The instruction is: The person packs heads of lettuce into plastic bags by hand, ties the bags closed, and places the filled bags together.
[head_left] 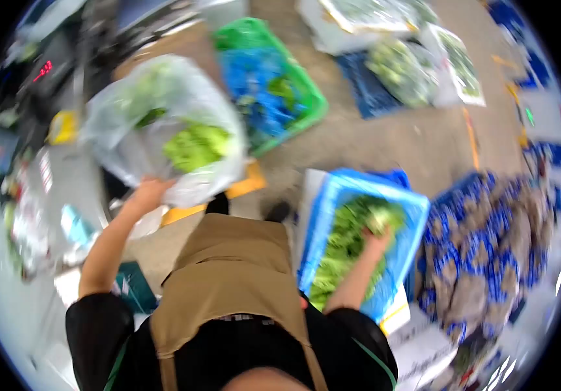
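A large translucent plastic bag (225,98) lies wide open at the upper left, with leafy green lettuce (197,144) inside. My left hand (152,193) is closed on the near rim of this bag. On the right, a blue crate (417,215) lined with blue plastic holds more leafy greens (339,244). My right hand (378,240) reaches into the crate, its fingers round the pale base of a lettuce head (379,218) near the crate's far right part. Motion blurs the fingertips.
Beyond the bag stands a green basket (313,107) with blue plastic. Bagged vegetables (401,68) rest on the floor at the top right. Mesh-wrapped brown sacks (482,254) are piled right of the crate. A yellow object (63,127) and a red-lit display (43,70) are at the left.
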Action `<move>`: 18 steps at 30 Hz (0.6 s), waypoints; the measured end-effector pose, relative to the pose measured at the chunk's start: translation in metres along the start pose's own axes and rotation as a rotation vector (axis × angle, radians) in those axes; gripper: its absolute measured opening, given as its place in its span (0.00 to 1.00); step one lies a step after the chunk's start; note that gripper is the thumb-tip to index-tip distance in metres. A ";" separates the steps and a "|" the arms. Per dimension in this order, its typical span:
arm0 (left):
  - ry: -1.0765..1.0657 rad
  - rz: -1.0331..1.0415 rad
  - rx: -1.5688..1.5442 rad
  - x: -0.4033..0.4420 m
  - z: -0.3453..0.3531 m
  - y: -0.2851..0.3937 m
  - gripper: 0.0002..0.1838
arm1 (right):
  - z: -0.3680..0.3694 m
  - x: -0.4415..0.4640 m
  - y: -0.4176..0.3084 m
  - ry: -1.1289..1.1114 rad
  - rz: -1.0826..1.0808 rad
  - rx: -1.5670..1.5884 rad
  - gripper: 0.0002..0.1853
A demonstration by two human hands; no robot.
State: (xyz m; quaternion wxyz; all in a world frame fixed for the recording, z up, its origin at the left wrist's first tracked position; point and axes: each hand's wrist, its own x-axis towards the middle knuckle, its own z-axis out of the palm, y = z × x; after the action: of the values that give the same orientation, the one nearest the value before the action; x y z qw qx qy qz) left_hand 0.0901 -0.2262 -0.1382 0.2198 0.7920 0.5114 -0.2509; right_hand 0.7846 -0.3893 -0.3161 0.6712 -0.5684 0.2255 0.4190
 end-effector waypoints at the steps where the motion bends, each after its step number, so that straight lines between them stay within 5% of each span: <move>1: 0.059 0.014 0.035 -0.002 0.008 -0.004 0.31 | -0.001 -0.004 -0.011 -0.034 0.128 0.279 0.26; 5: -0.032 0.011 0.048 0.000 0.020 0.004 0.26 | 0.121 -0.152 0.019 -0.494 -0.066 0.335 0.31; 10: -0.067 -0.014 0.015 -0.010 0.023 0.020 0.25 | 0.286 -0.282 0.146 -1.322 0.472 -0.076 0.35; 11: -0.063 -0.010 0.031 -0.013 0.022 0.022 0.25 | 0.291 -0.318 0.176 -1.392 -0.266 -0.728 0.34; 12: -0.058 -0.005 0.045 -0.017 0.020 0.024 0.24 | 0.323 -0.339 0.209 -1.106 0.548 -0.413 0.32; 13: -0.052 0.001 0.057 -0.020 0.022 0.025 0.24 | 0.337 -0.354 0.248 -1.137 0.532 -0.585 0.31; 15: -0.019 -0.032 0.014 -0.023 0.030 0.015 0.20 | 0.354 -0.368 0.316 -1.396 0.410 -0.876 0.32; 18: -0.009 -0.138 -0.082 -0.044 0.005 0.012 0.14 | 0.328 -0.328 0.382 -1.341 -0.230 -1.539 0.39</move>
State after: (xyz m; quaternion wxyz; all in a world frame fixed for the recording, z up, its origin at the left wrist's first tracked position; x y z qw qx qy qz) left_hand 0.0850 -0.2645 -0.1139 0.2366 0.7441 0.5736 -0.2476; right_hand 0.2357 -0.1766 -0.1969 0.1488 -0.5121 -0.5814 0.6145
